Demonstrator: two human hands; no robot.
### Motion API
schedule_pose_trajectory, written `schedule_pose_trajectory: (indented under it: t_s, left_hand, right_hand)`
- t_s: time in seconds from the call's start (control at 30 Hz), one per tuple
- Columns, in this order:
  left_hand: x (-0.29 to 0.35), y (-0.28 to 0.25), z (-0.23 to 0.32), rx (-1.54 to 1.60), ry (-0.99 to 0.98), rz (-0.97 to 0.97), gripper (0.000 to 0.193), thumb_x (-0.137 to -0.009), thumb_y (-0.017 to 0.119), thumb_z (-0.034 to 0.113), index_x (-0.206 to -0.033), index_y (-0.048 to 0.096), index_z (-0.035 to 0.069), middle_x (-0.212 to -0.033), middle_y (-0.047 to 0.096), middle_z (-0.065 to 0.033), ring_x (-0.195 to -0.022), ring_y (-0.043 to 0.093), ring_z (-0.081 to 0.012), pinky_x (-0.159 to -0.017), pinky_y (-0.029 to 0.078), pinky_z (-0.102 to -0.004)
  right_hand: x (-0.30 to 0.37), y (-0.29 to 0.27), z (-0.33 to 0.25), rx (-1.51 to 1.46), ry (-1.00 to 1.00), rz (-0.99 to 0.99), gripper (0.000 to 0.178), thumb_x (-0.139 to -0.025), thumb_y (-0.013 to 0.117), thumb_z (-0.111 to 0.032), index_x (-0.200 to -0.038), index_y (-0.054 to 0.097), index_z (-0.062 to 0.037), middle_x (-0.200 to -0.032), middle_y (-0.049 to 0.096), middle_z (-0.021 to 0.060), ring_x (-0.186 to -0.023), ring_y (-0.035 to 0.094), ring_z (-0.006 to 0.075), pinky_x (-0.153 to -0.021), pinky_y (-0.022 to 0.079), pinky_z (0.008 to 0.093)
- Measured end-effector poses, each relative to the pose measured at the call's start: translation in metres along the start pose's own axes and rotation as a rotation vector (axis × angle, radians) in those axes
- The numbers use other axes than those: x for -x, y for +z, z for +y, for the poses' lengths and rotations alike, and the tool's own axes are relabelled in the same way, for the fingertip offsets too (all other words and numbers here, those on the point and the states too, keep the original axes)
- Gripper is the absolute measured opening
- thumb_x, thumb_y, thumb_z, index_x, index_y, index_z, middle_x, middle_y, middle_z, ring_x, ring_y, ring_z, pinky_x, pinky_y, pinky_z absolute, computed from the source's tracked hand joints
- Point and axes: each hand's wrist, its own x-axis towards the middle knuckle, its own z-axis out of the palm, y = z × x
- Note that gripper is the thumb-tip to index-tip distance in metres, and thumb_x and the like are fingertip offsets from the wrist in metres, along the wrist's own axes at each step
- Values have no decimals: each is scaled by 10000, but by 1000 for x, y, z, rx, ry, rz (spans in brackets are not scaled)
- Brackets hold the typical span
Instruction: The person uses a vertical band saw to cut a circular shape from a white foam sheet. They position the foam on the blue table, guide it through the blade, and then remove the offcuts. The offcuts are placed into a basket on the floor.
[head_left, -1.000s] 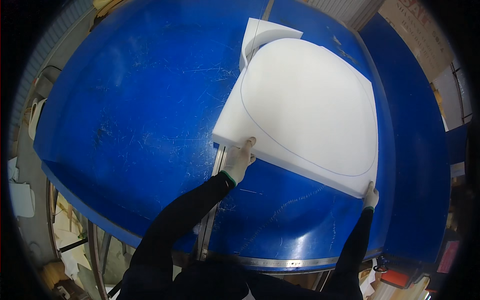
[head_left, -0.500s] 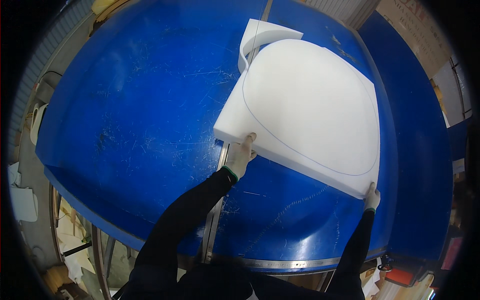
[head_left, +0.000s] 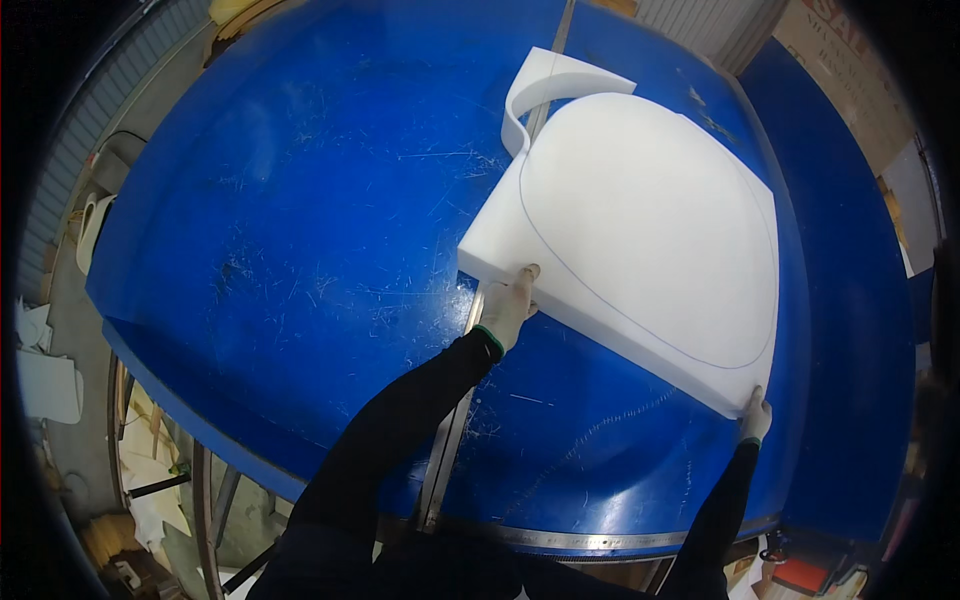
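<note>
Both gloved hands grip a thick white foam slab (head_left: 640, 240) lying flat on the blue counter (head_left: 300, 230). Left hand (head_left: 508, 305) clamps its near edge, thumb on top. Right hand (head_left: 755, 417) pinches the near right corner.

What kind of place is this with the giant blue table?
Probably a workshop where foam gets cut. A thick white foam slab with a drawn curve lies on a scratched blue table with a metal slot, and a cut strip curls away. Both gloved hands steady it.
</note>
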Motion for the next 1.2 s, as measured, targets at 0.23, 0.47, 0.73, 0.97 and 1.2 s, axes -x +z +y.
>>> schedule_pose_trajectory:
  t_s: [0.23, 0.47, 0.73, 0.97, 1.2]
  left_hand:
    - [0, 4, 9, 7, 59, 38, 400, -922, 687, 356, -1062, 672, -19, -926, 634, -63, -803, 602, -165, -799, 556, -359]
    - [-9, 1, 15, -15, 40, 6, 456, -939, 661, 354, -1157, 653, -46, -1053, 654, -96, -938, 631, -205, -872, 557, -376]
    - [-15, 2, 27, -73, 30, 31, 498, -929, 669, 393, -1111, 634, -70, -998, 615, -113, -887, 634, -219, -857, 577, -364]
    - [-23, -1, 30, -63, 64, 37, 546, -920, 677, 416, -1162, 627, -70, -1083, 636, -143, -971, 649, -245, -896, 573, -379]
    - [-26, 2, 38, -55, 74, 45, 535, -921, 676, 393, -1177, 628, -75, -1118, 649, -138, -976, 642, -250, -874, 550, -389]
  right_hand:
    - [3, 1, 6, 19, 9, -13, 627, -954, 677, -515, -1208, 583, 51, -960, 668, 98, -754, 645, 171, -573, 511, 311]
    - [14, 1, 0, 55, 18, -20, 608, -951, 671, -535, -1139, 589, 37, -969, 656, 108, -784, 647, 184, -574, 515, 326]
    - [22, -3, 3, 41, 27, -37, 635, -944, 671, -551, -1164, 570, 36, -974, 659, 118, -802, 653, 203, -598, 530, 339]
    - [25, -8, 10, 103, 73, -110, 699, -939, 646, -595, -1242, 547, 28, -1104, 650, 156, -925, 662, 267, -652, 558, 408]
    - [43, -15, 16, 115, 45, -107, 688, -954, 645, -552, -1227, 536, 69, -1070, 659, 181, -877, 686, 265, -628, 585, 406]
